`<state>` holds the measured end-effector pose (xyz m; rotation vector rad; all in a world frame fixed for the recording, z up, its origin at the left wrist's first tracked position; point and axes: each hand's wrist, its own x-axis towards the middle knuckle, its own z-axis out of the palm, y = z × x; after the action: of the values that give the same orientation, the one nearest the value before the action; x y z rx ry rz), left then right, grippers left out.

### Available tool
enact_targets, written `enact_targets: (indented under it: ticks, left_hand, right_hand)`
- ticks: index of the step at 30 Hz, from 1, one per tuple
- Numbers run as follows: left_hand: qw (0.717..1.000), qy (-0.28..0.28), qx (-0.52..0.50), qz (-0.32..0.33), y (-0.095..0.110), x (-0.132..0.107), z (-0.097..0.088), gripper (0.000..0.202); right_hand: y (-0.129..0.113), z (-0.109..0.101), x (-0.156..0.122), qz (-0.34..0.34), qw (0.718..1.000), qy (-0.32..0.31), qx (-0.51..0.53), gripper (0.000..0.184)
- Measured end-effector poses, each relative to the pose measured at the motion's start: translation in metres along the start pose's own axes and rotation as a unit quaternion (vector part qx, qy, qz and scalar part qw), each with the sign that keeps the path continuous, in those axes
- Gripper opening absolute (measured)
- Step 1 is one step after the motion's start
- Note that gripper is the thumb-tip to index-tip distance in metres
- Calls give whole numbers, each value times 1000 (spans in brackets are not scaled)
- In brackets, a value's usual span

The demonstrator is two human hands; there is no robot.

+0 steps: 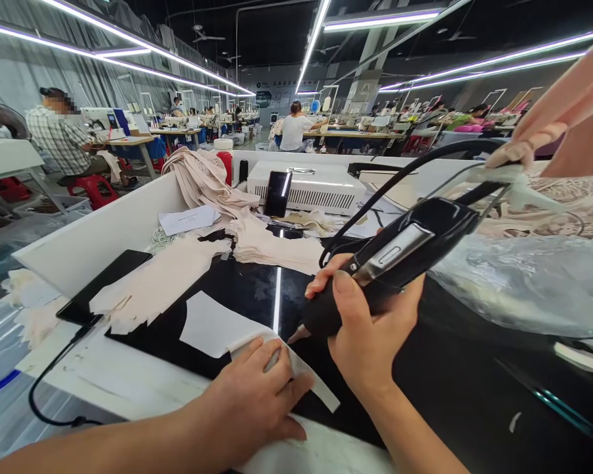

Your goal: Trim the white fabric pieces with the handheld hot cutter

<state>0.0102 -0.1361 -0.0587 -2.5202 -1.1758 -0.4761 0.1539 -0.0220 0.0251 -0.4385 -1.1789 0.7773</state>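
My right hand (370,336) is wrapped firmly around a black handheld tool (400,247), tilted so its tip points down toward the near edge of the counter (113,385). My left hand (254,398) lies over a white cloth piece (210,322) close to that near edge, fingers bent on the fabric; I can't tell whether they pinch it or only press. The cloth lies on a glossy black panel (254,283), its left part flat, its right end reaching past my fingers. The tool's tip is just beside the cloth; I can't tell if they touch. Toward the counter's left edge sit a stack of pale pieces (153,283) and a black tablet (84,289). A white vented box (306,187) stands by the far edge, and a clear plastic bag (524,283) lies toward the right edge.
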Motion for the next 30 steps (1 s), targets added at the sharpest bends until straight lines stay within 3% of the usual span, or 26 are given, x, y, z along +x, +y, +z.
enact_targets:
  ticks: [14, 18, 23, 26, 30]
  left_hand:
    - [998, -41, -39, -19, 0, -1, 4, 77]
    - [993, -44, -109, -29, -4, 3, -11, 74]
    - [974, -75, -194, -89, -28, 10, -49, 32]
    - [972, -116, -188, -76, -49, 9, -57, 45]
    - [976, -144, -149, -73, -63, 6, -51, 48]
  right_hand:
    - [7, 7, -2, 5, 1000, -7, 5, 36]
    - [2, 6, 5, 14, 1000, -16, 15, 39]
    - [-11, -5, 13, 10, 1000, 11, 4, 44]
    - [-18, -16, 12, 25, 999, 20, -6, 44]
    - [-28, -28, 6, 30, 999, 25, 2, 42]
